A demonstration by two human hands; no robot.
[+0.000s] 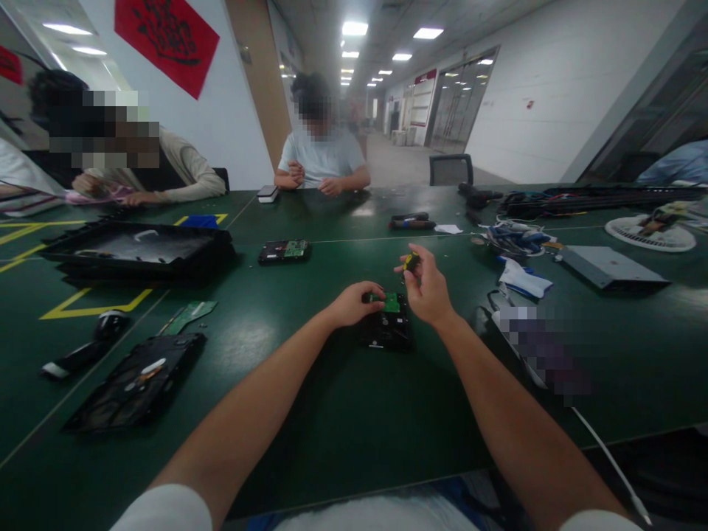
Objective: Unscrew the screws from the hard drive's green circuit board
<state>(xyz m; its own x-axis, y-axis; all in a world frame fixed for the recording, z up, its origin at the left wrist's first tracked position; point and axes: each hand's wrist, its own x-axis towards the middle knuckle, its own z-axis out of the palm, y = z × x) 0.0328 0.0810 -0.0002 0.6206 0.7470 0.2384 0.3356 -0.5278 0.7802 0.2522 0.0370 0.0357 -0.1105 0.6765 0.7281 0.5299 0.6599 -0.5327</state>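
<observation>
A black hard drive [387,330] with a green circuit board [392,302] on top lies on the dark green table [343,413] in front of me. My left hand [354,303] rests on the drive's left edge, fingertips on the board. My right hand [425,287] holds a small yellow-and-black screwdriver [411,260] upright above the drive's far right corner.
Another hard drive [284,251] lies farther back. A black tray [138,249] stands at the left, an opened black casing [136,381] and a loose green board [189,316] near left. Cables [512,240], a grey box [608,266] and a white fan [650,232] sit right. Two people sit across.
</observation>
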